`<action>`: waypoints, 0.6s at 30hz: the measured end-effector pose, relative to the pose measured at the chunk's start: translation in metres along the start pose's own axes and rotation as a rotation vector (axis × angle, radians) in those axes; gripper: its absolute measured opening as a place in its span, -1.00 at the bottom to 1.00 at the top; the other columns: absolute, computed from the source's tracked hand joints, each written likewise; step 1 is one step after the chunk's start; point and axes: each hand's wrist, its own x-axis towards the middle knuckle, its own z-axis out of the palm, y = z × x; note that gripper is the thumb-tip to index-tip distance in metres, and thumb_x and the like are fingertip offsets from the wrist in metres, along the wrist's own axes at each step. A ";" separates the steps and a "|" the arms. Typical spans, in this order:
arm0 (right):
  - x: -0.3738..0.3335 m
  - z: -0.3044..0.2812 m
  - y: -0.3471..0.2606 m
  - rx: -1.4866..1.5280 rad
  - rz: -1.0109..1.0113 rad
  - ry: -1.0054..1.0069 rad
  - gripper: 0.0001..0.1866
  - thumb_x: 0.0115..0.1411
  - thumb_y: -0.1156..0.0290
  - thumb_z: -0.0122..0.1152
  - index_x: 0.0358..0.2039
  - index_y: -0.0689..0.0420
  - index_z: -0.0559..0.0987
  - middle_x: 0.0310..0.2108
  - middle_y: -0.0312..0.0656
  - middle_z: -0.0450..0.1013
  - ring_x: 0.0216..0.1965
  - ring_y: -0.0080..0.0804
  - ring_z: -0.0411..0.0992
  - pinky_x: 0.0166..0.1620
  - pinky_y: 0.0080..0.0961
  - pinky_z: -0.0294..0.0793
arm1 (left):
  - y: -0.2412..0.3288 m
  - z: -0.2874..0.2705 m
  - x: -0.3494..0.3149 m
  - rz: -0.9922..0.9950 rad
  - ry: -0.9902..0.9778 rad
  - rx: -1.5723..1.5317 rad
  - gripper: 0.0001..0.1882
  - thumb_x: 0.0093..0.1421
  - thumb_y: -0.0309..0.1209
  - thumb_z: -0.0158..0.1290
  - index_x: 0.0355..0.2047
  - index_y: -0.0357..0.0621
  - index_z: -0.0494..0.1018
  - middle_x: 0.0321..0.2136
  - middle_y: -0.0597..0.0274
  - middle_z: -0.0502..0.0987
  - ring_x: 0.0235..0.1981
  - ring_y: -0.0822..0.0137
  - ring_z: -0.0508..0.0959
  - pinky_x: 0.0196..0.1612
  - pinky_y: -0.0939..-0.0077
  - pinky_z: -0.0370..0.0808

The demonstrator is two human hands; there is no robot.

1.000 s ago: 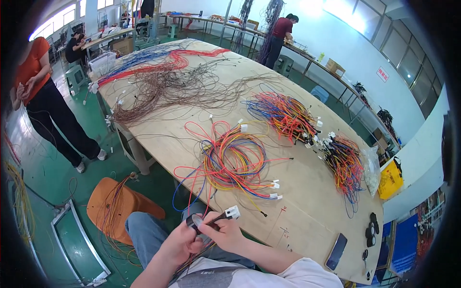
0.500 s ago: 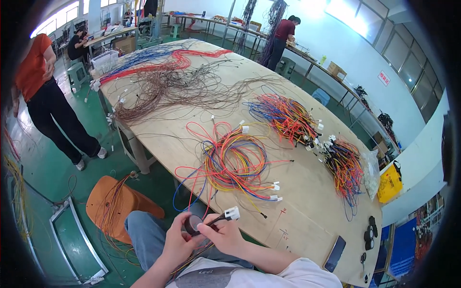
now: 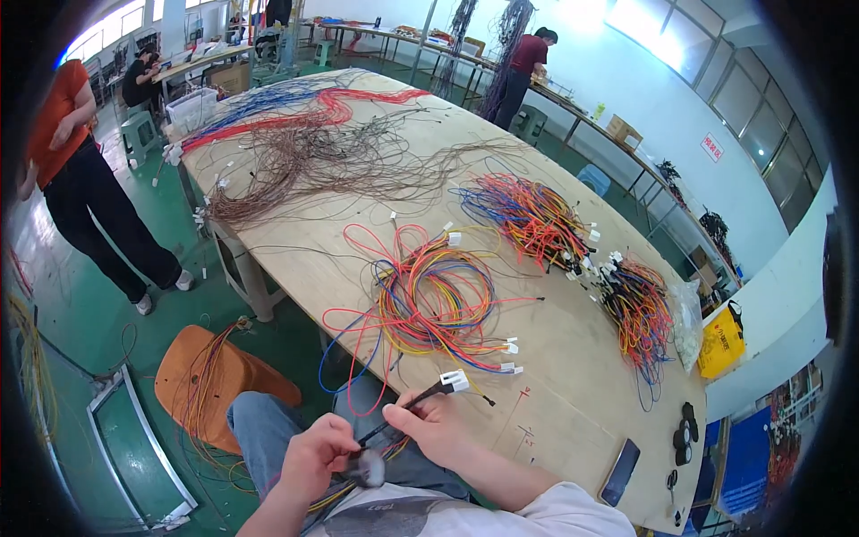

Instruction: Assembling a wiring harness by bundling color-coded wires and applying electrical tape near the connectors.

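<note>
My right hand (image 3: 433, 433) pinches a wire harness wrapped in black tape (image 3: 413, 407), just behind its white connector (image 3: 455, 381). Lower left, my left hand (image 3: 315, 455) is closed at the wrapped length, with a roll of black tape (image 3: 367, 469) at its fingertips, blurred by motion. Loose coloured wires (image 3: 329, 498) trail from the harness across my lap. On the table in front of my hands lies a coil of red, yellow and blue wires (image 3: 436, 300) with white connectors on its ends.
The wooden table (image 3: 573, 385) also bears brown wires (image 3: 295, 174), two coloured wire bundles (image 3: 537, 219) (image 3: 637, 309), a phone (image 3: 620, 472), black tape rolls (image 3: 685, 437) and scissors (image 3: 672, 483). An orange stool (image 3: 192, 385) stands left. A person in orange (image 3: 67, 116) stands beyond it.
The tape roll has dropped from between my hands to below my left fingers. My right hand and the connector have shifted slightly up and right, showing more of the wrapped length.
</note>
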 end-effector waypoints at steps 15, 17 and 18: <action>0.013 0.004 0.007 -0.052 -0.233 -0.080 -0.98 0.01 0.58 0.06 -0.50 0.25 0.42 -0.54 -0.28 0.31 -0.51 -0.65 0.29 -0.48 -0.73 0.28 | -0.011 0.022 0.024 0.022 0.040 0.135 -0.42 -0.09 -0.47 0.13 -0.03 -0.12 0.17 -0.58 0.28 0.37 -0.64 0.49 0.32 -0.61 0.66 0.24; 0.014 0.009 0.011 -0.030 -0.223 -0.084 -0.99 0.01 0.61 0.04 -0.50 0.26 0.42 -0.55 -0.26 0.29 -0.52 -0.63 0.26 -0.48 -0.72 0.24 | 0.002 0.010 0.026 -0.268 -0.007 -0.128 -0.56 -0.02 -0.36 0.09 -0.12 -0.15 0.24 -0.48 0.30 0.37 -0.62 0.51 0.33 -0.63 0.75 0.19; 0.013 0.010 0.015 0.040 -0.273 -0.081 -0.98 0.00 0.63 0.04 -0.50 0.26 0.42 -0.55 -0.26 0.28 -0.53 -0.62 0.24 -0.49 -0.72 0.21 | 0.002 0.004 0.025 -0.351 -0.048 -0.331 -0.53 -0.04 -0.30 0.11 -0.13 -0.13 0.25 -0.44 0.31 0.37 -0.62 0.52 0.32 -0.63 0.78 0.18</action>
